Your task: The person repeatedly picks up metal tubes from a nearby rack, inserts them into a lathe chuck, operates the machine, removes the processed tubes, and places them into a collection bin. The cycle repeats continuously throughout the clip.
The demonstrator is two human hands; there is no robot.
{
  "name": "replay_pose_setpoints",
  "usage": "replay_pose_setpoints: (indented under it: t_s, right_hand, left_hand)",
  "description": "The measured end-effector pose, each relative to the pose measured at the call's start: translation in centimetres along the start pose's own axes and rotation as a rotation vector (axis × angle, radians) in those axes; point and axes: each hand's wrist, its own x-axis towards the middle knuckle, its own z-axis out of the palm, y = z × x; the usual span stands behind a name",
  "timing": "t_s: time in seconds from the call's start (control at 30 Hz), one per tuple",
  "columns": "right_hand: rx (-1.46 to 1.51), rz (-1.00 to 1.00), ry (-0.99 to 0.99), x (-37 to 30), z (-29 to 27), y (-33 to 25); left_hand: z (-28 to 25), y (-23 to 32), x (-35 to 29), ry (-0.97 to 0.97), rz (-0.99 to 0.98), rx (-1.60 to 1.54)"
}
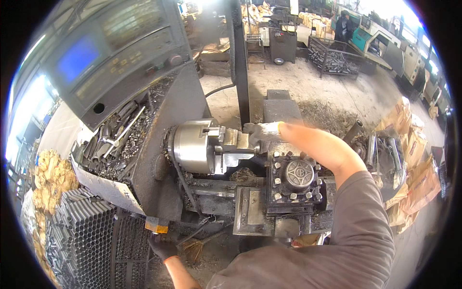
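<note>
In front of me is a lathe whose shiny steel chuck (195, 147) has stepped jaws (233, 138) facing right. My right hand (263, 132), in a grey-white glove, reaches across the tool post (293, 178) to the jaws' outer end. Its fingers are curled there, and what they hold is hidden by the glove. A short dark round part (260, 147) shows just below it. My left hand (162, 247), in a dark glove, is low at the left, right below a small orange-and-silver box (157, 225) on the machine's front. Its fingers are mostly hidden.
A control panel with a blue screen (78, 59) rises at the left. Below it, a tray (108, 190) holds metal chips and a T-handled chuck key (111, 142). Stacked steel tubes (84, 236) stand lower left. Paper sacks (414, 178) lie at right. A person (343, 26) is far off.
</note>
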Motion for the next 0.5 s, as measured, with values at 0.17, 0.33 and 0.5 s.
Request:
replay_pose_setpoints:
  t_s: [0.17, 0.33, 0.5]
  right_hand:
    - [-0.021, -0.092, 0.115, -0.3, 1.3, -0.3]
    - [-0.532, 0.020, 0.270, -4.8, 3.4, -2.0]
    - [-0.020, -0.318, 0.772, -13.7, 8.3, -3.7]
  left_hand:
    - [-3.1, 3.9, 3.9, -0.432, -0.146, 0.354]
    - [-4.6, 3.1, 6.1, -0.482, -0.221, 0.179]
    - [-4.7, 0.9, 5.8, -0.336, 0.313, 0.597]
